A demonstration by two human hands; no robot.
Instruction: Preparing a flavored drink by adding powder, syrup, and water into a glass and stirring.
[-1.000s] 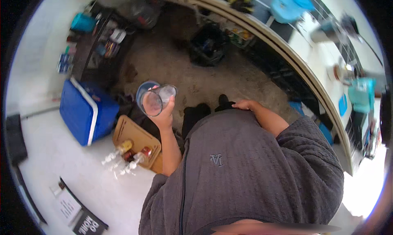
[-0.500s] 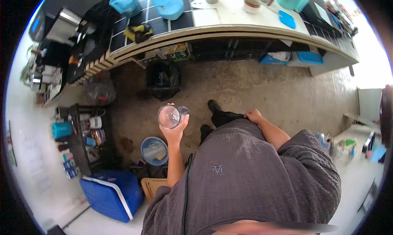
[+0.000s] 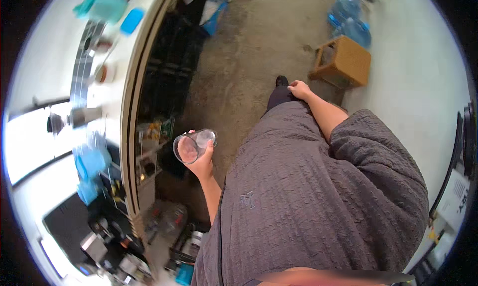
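- Glass [image 3: 195,145], clear and empty, lay tilted in the left hand [image 3: 201,161], at nine o'clock of the torso, beside the counter [image 3: 130,102].
- Right hand [image 3: 299,90] hung loosely curled, holding nothing.
- Tilted one-handed grip over concrete floor [image 3: 259,42]: it could slip and shatter.

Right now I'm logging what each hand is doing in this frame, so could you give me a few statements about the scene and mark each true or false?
1. The left hand holds a clear glass. True.
2. The glass is full of dark liquid. False: it looks empty and see-through.
3. The right hand holds a blue cup. False: it holds nothing and hangs by the person's thigh.
4. A wicker stool stands on the floor beyond the right hand. True.
5. The glass rests on the counter. False: it is held in the air, beside the counter's edge.
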